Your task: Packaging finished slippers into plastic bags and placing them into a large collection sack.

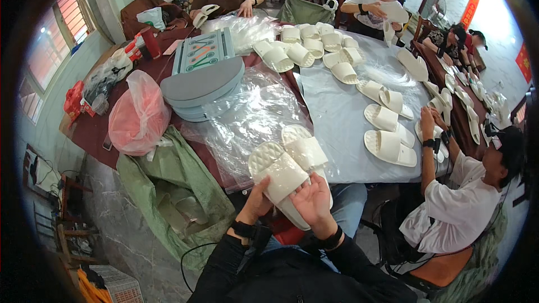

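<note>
My left hand [257, 201] is closed on the side of a cream slipper [278, 177] with a quilted footbed and a wide strap. Close beside it on the right, palm turned up and fingers stretched toward the strap opening, is my right hand [313, 201]; its fingertips touch the slipper. A matching slipper [307, 153] lies partly behind the first, its heel hidden by the slipper and my right hand. Both are over the table's near edge, next to clear plastic bags [241, 118].
Several cream slippers [383, 118] stand in pairs on the pale table cover [331, 134]. Left are a grey stepped stool-like object [205, 87], a pink plastic bag [139, 113] and a green sack [179, 196]. A co-worker [460, 196] sits right, handling slippers; others work across the table.
</note>
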A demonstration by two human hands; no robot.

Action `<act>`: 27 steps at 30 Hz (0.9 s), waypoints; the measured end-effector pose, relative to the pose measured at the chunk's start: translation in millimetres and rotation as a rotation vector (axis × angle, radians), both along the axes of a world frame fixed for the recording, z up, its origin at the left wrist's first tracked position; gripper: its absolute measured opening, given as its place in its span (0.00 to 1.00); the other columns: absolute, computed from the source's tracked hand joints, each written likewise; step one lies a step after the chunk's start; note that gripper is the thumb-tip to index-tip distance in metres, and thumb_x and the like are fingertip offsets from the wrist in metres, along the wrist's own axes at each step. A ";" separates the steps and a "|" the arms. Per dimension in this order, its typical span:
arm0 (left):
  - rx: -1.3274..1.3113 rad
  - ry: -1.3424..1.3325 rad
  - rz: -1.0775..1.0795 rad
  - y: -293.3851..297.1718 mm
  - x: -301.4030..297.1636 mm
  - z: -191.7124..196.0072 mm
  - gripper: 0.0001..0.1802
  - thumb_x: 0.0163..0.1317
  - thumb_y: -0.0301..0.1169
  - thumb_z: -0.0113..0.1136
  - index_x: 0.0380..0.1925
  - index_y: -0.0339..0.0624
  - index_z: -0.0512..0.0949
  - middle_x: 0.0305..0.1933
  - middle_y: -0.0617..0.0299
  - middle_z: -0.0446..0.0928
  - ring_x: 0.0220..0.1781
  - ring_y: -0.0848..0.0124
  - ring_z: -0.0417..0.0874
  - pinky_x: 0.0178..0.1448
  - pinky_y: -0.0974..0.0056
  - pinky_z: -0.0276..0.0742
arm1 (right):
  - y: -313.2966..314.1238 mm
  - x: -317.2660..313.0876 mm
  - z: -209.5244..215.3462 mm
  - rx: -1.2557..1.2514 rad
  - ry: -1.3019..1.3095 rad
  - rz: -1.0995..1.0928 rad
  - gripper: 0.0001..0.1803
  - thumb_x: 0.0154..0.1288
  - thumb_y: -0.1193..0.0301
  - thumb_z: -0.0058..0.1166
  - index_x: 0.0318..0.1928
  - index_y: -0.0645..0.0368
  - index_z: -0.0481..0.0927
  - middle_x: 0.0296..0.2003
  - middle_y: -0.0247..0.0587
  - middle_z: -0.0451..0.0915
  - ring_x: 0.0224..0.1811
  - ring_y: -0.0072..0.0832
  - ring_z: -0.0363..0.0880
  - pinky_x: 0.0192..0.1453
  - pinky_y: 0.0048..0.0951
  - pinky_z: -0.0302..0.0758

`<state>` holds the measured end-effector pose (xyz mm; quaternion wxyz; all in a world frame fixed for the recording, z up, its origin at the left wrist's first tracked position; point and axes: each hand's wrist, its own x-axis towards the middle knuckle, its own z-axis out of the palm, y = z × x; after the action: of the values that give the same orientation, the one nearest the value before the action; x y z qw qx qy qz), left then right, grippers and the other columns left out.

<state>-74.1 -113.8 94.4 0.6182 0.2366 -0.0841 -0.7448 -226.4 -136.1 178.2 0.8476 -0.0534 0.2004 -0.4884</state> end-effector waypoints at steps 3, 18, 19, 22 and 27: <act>0.047 -0.056 -0.097 9.5 -12.1 -2.2 0.26 0.68 0.39 0.49 0.63 0.39 0.59 0.61 0.54 0.68 0.58 0.61 0.74 0.59 0.54 0.74 | -8.3 2.0 -2.0 0.013 -0.213 0.012 0.26 0.68 0.62 0.39 0.63 0.54 0.56 0.60 0.45 0.65 0.63 0.39 0.64 0.69 0.41 0.57; -0.162 -0.063 0.031 -10.3 8.5 53.9 0.17 0.67 0.35 0.52 0.51 0.36 0.71 0.48 0.61 0.76 0.48 0.72 0.78 0.54 0.64 0.75 | 8.3 -19.3 35.6 -1.476 1.451 -0.281 0.51 0.45 0.61 0.70 0.66 0.61 0.55 0.69 0.59 0.47 0.71 0.53 0.47 0.71 0.51 0.48; -0.180 -0.065 0.019 -10.1 13.2 46.3 0.15 0.67 0.34 0.53 0.49 0.37 0.73 0.45 0.62 0.78 0.44 0.74 0.79 0.50 0.67 0.76 | 4.5 -20.0 31.3 -1.632 1.719 -0.322 0.56 0.40 0.57 0.72 0.67 0.60 0.54 0.69 0.61 0.45 0.71 0.58 0.43 0.70 0.59 0.42; -0.123 -0.260 -0.076 3.3 6.3 80.9 0.11 0.63 0.31 0.58 0.43 0.37 0.76 0.36 0.63 0.79 0.31 0.77 0.78 0.38 0.71 0.75 | -5.0 -32.0 7.4 -1.534 2.081 -0.163 0.61 0.36 0.52 0.71 0.68 0.60 0.49 0.70 0.62 0.43 0.72 0.59 0.37 0.70 0.63 0.32; -0.231 -0.683 -0.325 26.4 13.6 117.3 0.12 0.62 0.29 0.57 0.44 0.36 0.77 0.29 0.65 0.79 0.27 0.84 0.72 0.30 0.76 0.68 | -7.5 -37.4 20.7 -1.430 1.883 -0.445 0.60 0.43 0.56 0.68 0.68 0.66 0.44 0.69 0.58 0.46 0.72 0.51 0.45 0.72 0.56 0.35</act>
<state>-60.6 -87.3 211.7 0.4511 0.3831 -0.4045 -0.6972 -263.8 -143.6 198.9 0.0445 -0.8113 0.4296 -0.3941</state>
